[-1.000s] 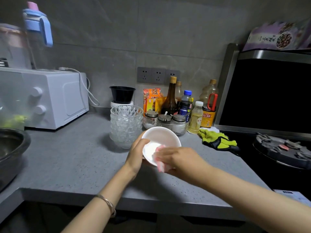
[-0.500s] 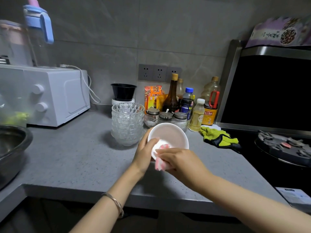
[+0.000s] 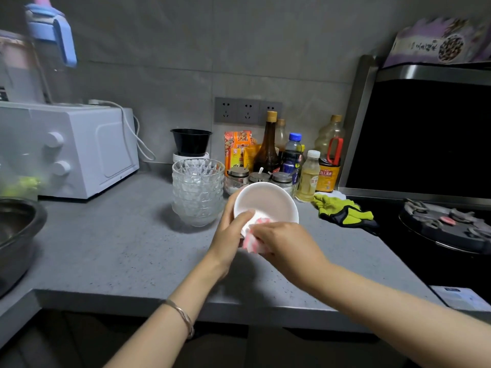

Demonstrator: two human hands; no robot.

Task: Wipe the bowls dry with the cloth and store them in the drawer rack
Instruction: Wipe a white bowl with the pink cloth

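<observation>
Desk front edge (image 3: 106, 294) passes beneath both forearms, glass bowl stack (image 3: 198, 192) just left of the hands; left hand (image 3: 228, 235) grips tilted white bowl (image 3: 268, 203) by its rim, right hand (image 3: 289, 243) pinches cloth (image 3: 251, 243) over the near rim.

home kitchen | gas hob (image 3: 449, 224) | microwave (image 3: 79, 150) | sauce bottles (image 3: 268, 144) | wall sockets (image 3: 247, 110)

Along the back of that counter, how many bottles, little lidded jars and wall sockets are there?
Bottles: 5, as far as they can be told apart
Lidded jars: 3
Wall sockets: 3
Total: 11
</observation>
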